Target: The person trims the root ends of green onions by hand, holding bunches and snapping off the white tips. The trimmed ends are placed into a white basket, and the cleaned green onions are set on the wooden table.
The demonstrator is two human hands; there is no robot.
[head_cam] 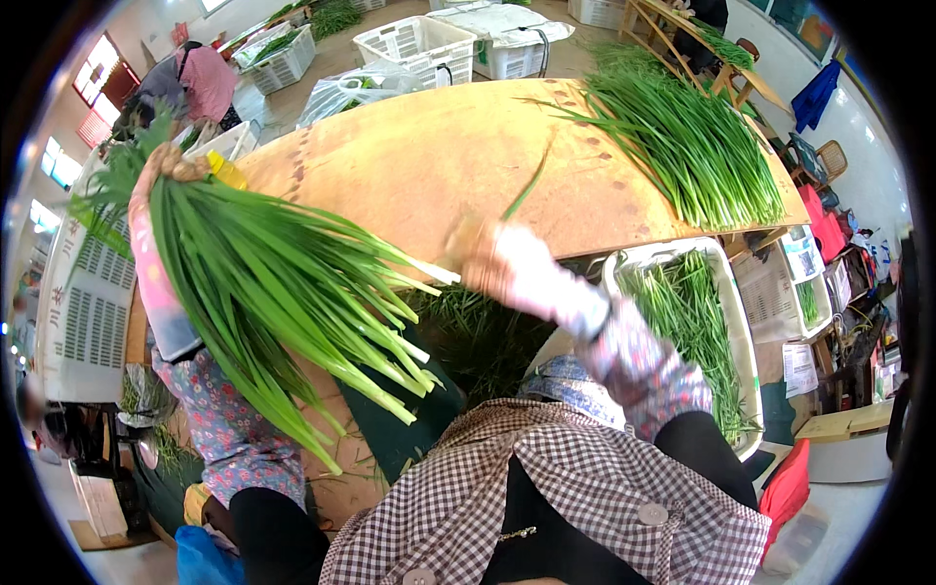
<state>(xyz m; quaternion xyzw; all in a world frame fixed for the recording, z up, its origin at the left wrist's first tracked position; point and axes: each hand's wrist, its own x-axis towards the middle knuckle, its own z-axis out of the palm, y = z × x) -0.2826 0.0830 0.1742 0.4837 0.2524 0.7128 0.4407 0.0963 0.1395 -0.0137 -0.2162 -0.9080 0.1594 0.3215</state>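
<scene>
My left hand [179, 162], at the upper left, is closed around a large bunch of garlic chives [292, 270]. Their leaves hang down and fan out, with the pale stem ends pointing to the lower right. Beside the stem tips, at the front edge of the wooden board [380, 153], is my right hand [479, 252]. It is blurred, so its fingers and anything in them cannot be made out. A single green leaf [530, 186] reaches up from just behind that hand over the board. A yellow object [227, 170] shows next to my left hand.
A pile of chives [687, 146] covers the board's right end. Below it stands a white crate [742, 365] of loose leaves. Trimmings [490, 336] lie under the front edge. White crates [420, 47] stand behind the board, and a person [194, 84] bends at the far left.
</scene>
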